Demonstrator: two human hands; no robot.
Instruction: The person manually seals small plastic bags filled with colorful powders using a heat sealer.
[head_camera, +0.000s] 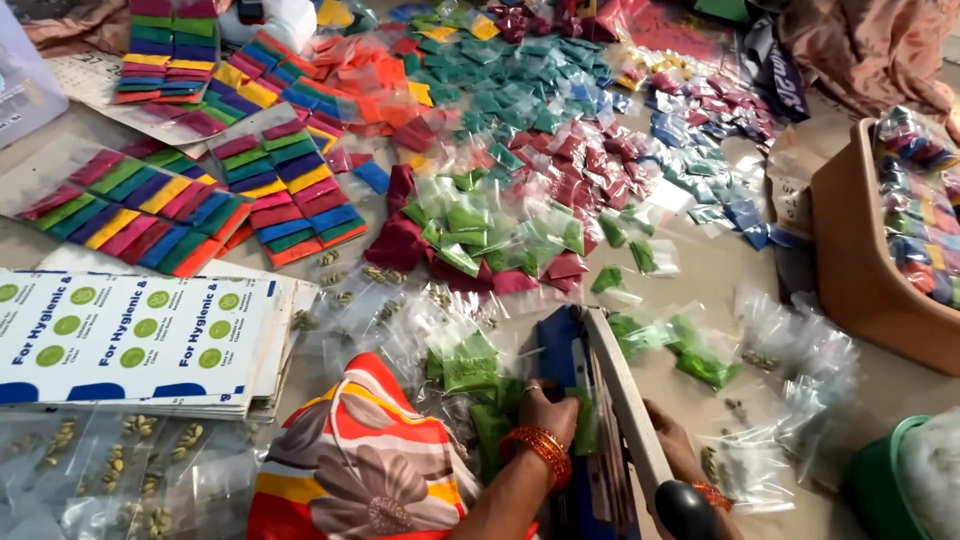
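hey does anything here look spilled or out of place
Nothing looks spilled or torn. The loose colour powder packets lie in rough heaps by colour, unlike the neat multicolour packs. The left hand holds a green packet at the sealer.

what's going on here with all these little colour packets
A person sits on the floor at a blue heat sealer, its white arm raised. The left hand holds a green powder packet at the sealer; the right hand rests beside the arm. Sealed packets of many colours lie spread ahead.

Sealer arm (625, 395) and green packets (480, 235) block ahead; bare floor (720, 270) right.
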